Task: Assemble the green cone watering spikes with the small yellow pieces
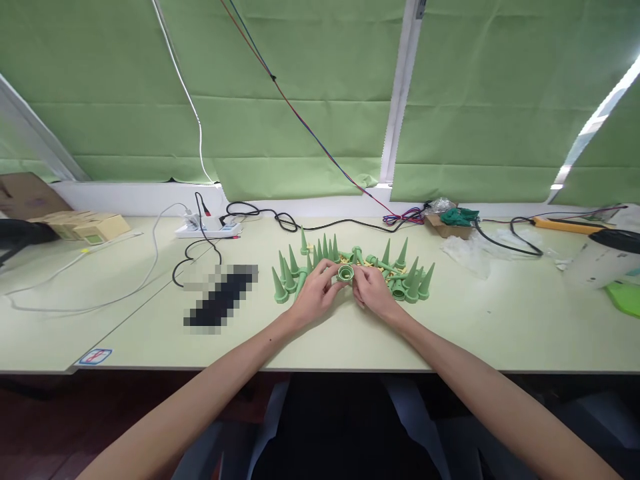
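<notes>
So both hands are on one hollow, round-mouthed green plastic-looking piece (345,274), just above the pale surface (350,343): left hand (316,292) gripping one side, right hand (373,289) pinching the other. My guess is it's mid-handling; next move probably calls for a steady two-sided grip. Count: one held, roughly ten upright pointed green plastic-looking cones (281,288) leftward, about six rightward. Small yellow bits (311,249): too jumbled to count.

A head-worn camera faces forward and down over the table (530,313).
</notes>
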Motion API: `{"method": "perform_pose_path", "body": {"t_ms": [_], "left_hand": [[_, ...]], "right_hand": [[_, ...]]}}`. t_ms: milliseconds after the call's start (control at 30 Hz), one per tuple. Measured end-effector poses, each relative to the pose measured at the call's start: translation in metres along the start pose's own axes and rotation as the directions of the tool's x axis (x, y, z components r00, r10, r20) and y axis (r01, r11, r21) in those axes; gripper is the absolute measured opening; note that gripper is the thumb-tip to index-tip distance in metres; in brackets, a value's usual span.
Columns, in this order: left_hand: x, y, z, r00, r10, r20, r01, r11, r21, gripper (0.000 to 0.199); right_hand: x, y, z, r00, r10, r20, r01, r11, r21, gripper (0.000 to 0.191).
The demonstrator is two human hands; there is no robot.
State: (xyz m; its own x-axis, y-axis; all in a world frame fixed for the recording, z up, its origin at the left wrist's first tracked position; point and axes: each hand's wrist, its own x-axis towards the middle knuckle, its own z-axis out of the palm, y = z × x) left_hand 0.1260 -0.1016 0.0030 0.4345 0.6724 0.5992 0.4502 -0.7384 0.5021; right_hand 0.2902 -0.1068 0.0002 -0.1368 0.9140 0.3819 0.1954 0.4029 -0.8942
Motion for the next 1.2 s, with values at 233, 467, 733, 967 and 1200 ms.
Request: {"method": "perform_pose_path", "body": {"t_ms": [233, 467, 733, 967, 1200], "left_hand": [[0.0018, 0.0043, 0.0029, 0.981, -0.181, -0.075, 0.172, 0.978, -0.119, 0.023], [0.0053, 0.0076, -0.0003, 0.912, -0.384, 0.144, 0.407, 0.805, -0.432, 0.049], [0.0062, 0.0079, -0.0018, 0.888, -0.372, 0.269, 0.459, 0.726, -0.511, 0.045], [0.0042, 0.006, -0.0049, 0.928, -0.31, 0.207, 0.371, 0.82, -0.437, 0.038], [0.0027, 0.004, -0.0059, 0.987, -0.154, 0.056, 0.161, 0.975, -0.154, 0.026]], "right_hand": [[-0.0009, -0.0032, 0.0015, 0.997, -0.05, -0.063, 0.058, 0.989, 0.135, 0.044], [-0.002, -0.0048, -0.0009, 0.993, -0.105, -0.05, 0.107, 0.994, 0.024, 0.043], [-0.0032, -0.0031, -0.0007, 0.993, -0.119, 0.02, 0.12, 0.992, -0.039, 0.044], [-0.0021, 0.0007, -0.0003, 0.992, -0.123, 0.017, 0.124, 0.991, -0.044, 0.044], [0.0004, 0.0021, -0.0018, 0.996, -0.088, 0.008, 0.088, 0.989, -0.118, 0.046]]}}
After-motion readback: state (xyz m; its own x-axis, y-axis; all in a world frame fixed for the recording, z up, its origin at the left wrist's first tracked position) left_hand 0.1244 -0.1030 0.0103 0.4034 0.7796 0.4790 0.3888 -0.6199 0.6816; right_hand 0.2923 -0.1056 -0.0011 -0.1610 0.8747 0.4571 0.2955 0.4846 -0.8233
